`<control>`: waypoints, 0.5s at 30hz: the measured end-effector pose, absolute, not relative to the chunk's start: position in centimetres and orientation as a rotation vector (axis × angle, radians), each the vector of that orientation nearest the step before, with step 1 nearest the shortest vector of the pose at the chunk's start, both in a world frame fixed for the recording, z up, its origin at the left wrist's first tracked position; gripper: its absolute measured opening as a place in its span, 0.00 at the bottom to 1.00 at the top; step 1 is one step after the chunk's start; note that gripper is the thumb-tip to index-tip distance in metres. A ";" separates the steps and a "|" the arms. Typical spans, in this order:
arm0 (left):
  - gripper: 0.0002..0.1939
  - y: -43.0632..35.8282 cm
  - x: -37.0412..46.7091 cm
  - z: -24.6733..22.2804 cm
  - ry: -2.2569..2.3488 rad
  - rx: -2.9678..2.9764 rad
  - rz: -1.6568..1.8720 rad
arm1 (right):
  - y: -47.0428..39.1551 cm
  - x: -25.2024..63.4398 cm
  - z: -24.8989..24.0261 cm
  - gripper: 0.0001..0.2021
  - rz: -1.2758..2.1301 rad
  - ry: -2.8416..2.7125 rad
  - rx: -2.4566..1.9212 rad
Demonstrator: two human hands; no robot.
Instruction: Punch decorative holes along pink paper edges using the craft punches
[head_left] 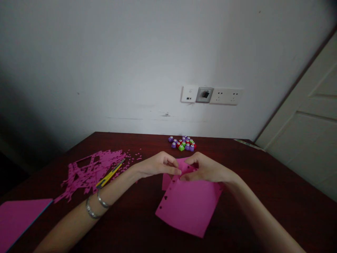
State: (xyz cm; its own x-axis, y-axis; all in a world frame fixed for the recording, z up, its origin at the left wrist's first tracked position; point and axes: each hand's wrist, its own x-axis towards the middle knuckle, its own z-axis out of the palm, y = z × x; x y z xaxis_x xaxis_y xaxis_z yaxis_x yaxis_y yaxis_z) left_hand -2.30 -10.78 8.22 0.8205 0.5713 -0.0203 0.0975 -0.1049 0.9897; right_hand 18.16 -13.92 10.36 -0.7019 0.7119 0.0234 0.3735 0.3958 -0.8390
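Note:
A sheet of pink paper (188,207) with small punched holes along its edges is held up over the dark table, its lower corner toward me. My left hand (163,165) pinches the sheet's upper left part between thumb and fingers. Close beside it, my right hand (204,168) is closed on the upper part of the same sheet, thumb near the left thumb. Behind the hands, more pink paper shows at the left of the sheet; whether it is a separate piece I cannot tell. What lies between the fingertips is partly hidden.
Pink paper scraps (92,170) and a yellow utility knife (110,174) lie to the left. A pink stack of paper (22,219) is at the near left corner. Several small eye-topped coloured pieces (183,143) sit by the wall (131,70). A thin strip (249,144) lies at the far right edge.

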 end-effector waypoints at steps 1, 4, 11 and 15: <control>0.09 -10.8 -2.3 8.3 0.555 1.651 0.441 | -13.9 18.2 10.4 0.11 1.229 -2.262 -0.951; 0.08 -10.9 -2.4 8.4 0.601 1.670 0.453 | -13.9 18.3 10.2 0.11 1.236 -2.211 -1.000; 0.07 -11.0 -2.1 8.4 0.580 1.658 0.472 | -13.1 18.1 9.4 0.11 1.358 -2.123 -1.016; 0.09 -11.1 -2.0 8.4 0.544 1.663 0.447 | -13.0 18.2 9.0 0.10 1.422 -2.079 -0.992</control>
State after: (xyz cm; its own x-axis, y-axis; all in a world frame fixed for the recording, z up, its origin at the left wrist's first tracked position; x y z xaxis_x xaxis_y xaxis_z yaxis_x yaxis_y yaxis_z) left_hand -1.95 -11.10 8.36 0.8127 0.5826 -0.0118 0.1011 -0.1210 0.9875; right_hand 18.22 -13.00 8.98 -0.6508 0.7579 -0.0439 0.3156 0.2175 -0.9236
